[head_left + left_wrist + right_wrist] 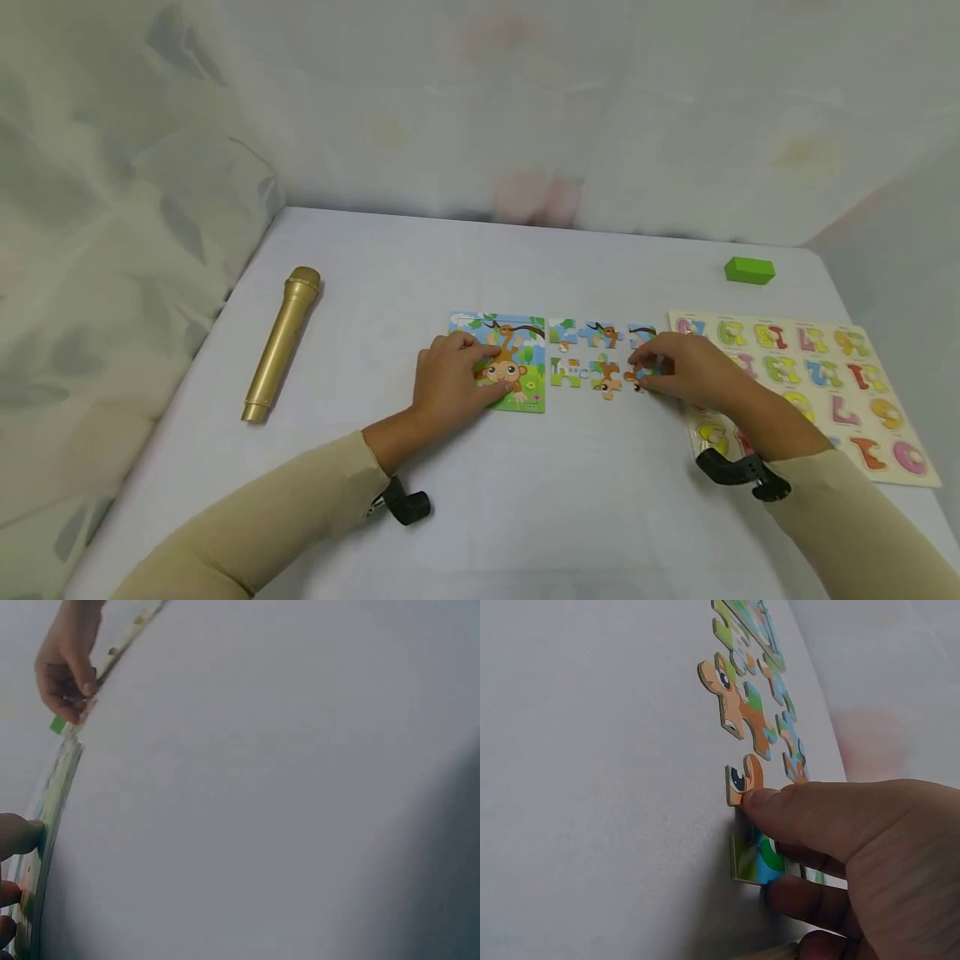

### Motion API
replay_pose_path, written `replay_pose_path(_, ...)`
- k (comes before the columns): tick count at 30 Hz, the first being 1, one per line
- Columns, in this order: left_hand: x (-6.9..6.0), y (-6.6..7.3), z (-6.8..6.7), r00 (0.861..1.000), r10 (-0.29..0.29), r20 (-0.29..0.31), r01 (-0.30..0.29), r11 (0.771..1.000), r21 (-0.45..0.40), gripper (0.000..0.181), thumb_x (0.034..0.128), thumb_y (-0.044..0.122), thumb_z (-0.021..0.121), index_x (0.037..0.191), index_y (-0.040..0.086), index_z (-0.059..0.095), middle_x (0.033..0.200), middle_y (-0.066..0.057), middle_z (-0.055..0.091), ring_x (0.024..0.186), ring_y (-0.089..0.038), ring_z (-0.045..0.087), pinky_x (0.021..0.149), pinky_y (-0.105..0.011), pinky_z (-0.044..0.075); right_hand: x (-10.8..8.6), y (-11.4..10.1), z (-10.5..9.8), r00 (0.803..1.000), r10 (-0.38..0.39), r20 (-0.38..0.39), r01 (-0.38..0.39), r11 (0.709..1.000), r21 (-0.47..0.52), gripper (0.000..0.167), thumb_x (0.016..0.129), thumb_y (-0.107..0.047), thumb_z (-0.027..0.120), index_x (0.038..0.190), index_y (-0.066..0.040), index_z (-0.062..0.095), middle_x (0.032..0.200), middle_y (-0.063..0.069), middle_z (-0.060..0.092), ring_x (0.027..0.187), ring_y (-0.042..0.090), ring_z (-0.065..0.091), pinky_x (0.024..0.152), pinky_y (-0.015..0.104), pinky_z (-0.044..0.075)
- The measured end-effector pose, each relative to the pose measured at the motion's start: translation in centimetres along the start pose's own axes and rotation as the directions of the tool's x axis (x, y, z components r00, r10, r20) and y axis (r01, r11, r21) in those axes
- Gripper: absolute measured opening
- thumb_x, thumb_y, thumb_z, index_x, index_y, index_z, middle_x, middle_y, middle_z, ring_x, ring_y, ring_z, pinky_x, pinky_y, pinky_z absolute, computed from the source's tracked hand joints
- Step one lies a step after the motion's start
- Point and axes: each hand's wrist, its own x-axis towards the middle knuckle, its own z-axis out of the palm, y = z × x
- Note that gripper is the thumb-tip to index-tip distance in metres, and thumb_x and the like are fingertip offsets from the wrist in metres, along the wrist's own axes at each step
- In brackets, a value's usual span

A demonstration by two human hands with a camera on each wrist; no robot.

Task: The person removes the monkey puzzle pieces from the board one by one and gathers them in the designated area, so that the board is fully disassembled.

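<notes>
Along the right edge of the white tabletop [510, 500] lies a cream number board [892, 435] with colourful numerals. Near the tabletop's middle, the left hand [452, 377] rests with loose fingers over the left side of a jigsaw board [534, 367], which pictures a brown monkey on green under blue sky. To its right, the right hand [686, 371] pinches a green-and-blue jigsaw piece [771, 861] beside two rows of loose pieces [602, 335] printed with monkey parts and leaves. Toward the left edge lies a gold microphone [281, 342]; near the far right corner, a green block [750, 271].
</notes>
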Motion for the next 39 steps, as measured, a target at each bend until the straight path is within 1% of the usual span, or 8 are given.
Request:
replay_pose_path(4, -0.1, 0.3, 0.4, 0.999, -0.043, -0.008, 0.043, 0.999, -0.016, 0.059, 0.0820, 0.057, 0.087, 0.131, 0.027, 0.079, 0.119, 0.003, 0.062, 0.108, -0.023, 0.053, 0.089, -0.048, 0.038, -0.2, 0.1, -0.1, 1.000, 0.000, -0.005, 0.000, 1.000, 0.000, 0.026, 0.090, -0.012, 0.085, 0.116, -0.013, 0.079, 0.100, -0.005, 0.069, 0.076, 0.013, 0.056, 0.068, 0.030, 0.048)
replay_pose_path(10, -0.1, 1.2, 0.6, 0.996, -0.088, -0.010, 0.087, 0.996, -0.020, 0.057, 0.0826, 0.054, 0.088, 0.131, 0.026, 0.078, 0.123, 0.000, 0.062, 0.116, -0.028, 0.054, 0.094, -0.052, 0.039, -0.6, 0.3, -0.4, 1.000, 0.018, -0.017, -0.017, 0.999, 0.045, 0.023, 0.094, -0.016, 0.083, 0.116, -0.015, 0.079, 0.099, -0.006, 0.070, 0.079, 0.014, 0.059, 0.065, 0.030, 0.048)
replay_pose_path(14, 0.0, 1.8, 0.3, 0.994, -0.109, 0.005, 0.109, 0.994, -0.016, 0.057, 0.0830, 0.052, 0.089, 0.132, 0.026, 0.078, 0.125, -0.001, 0.063, 0.118, -0.029, 0.055, 0.095, -0.052, 0.039, -0.4, 0.2, -0.4, 0.999, -0.003, -0.043, 0.007, 0.997, 0.073, 0.019, 0.097, -0.019, 0.081, 0.116, -0.016, 0.079, 0.099, -0.007, 0.070, 0.082, 0.013, 0.060, 0.065, 0.029, 0.050)
replay_pose_path(18, 0.2, 2.0, 0.3, 0.992, -0.121, 0.017, 0.121, 0.993, -0.009, 0.058, 0.0835, 0.053, 0.089, 0.133, 0.026, 0.077, 0.127, -0.001, 0.063, 0.119, -0.029, 0.054, 0.095, -0.052, 0.039, 0.1, -0.7, -0.3, 0.997, -0.045, -0.059, 0.052, 0.990, 0.129, 0.019, 0.098, -0.018, 0.079, 0.117, -0.014, 0.079, 0.100, -0.006, 0.071, 0.083, 0.013, 0.062, 0.066, 0.029, 0.050)
replay_pose_path(22, 0.1, 1.8, 0.8, 0.995, -0.102, 0.001, 0.102, 0.995, 0.010, 0.058, 0.0843, 0.054, 0.088, 0.134, 0.027, 0.077, 0.125, 0.002, 0.063, 0.118, -0.028, 0.054, 0.094, -0.052, 0.039, 1.0, -1.7, 0.1, 0.993, -0.094, -0.068, 0.105, 0.978, 0.179, 0.018, 0.098, -0.015, 0.079, 0.116, -0.011, 0.079, 0.100, -0.004, 0.071, 0.084, 0.014, 0.063, 0.065, 0.029, 0.051)
replay_pose_path(28, -0.3, 2.0, 1.0, 0.997, -0.071, -0.020, 0.072, 0.997, 0.022, 0.057, 0.0871, 0.050, 0.086, 0.137, 0.026, 0.075, 0.124, 0.001, 0.061, 0.119, -0.027, 0.052, 0.095, -0.052, 0.038, 2.6, -3.5, 0.9, 0.988, -0.144, -0.051, 0.151, 0.972, 0.181, 0.018, 0.100, -0.014, 0.076, 0.117, -0.011, 0.078, 0.101, -0.005, 0.071, 0.085, 0.015, 0.062, 0.064, 0.028, 0.050)
replay_pose_path(35, -0.9, 2.4, 0.6, 0.997, -0.077, -0.004, 0.077, 0.997, 0.025, 0.057, 0.0901, 0.047, 0.082, 0.142, 0.024, 0.072, 0.128, -0.002, 0.061, 0.121, -0.028, 0.051, 0.095, -0.053, 0.037, 4.4, -5.6, 1.5, 0.985, -0.167, -0.030, 0.170, 0.962, 0.216, 0.020, 0.101, -0.016, 0.076, 0.120, -0.011, 0.078, 0.103, -0.004, 0.071, 0.087, 0.017, 0.062, 0.064, 0.029, 0.051)
replay_pose_path(39, -1.0, 2.3, 0.4, 0.999, -0.045, 0.020, 0.045, 0.999, 0.015, 0.060, 0.0893, 0.046, 0.082, 0.144, 0.023, 0.070, 0.132, -0.003, 0.061, 0.124, -0.029, 0.051, 0.097, -0.054, 0.037, 5.3, -6.3, 2.3, 0.982, -0.189, -0.020, 0.189, 0.953, 0.236, 0.020, 0.100, -0.013, 0.077, 0.119, -0.010, 0.078, 0.102, -0.003, 0.070, 0.085, 0.017, 0.062, 0.060, 0.030, 0.053)
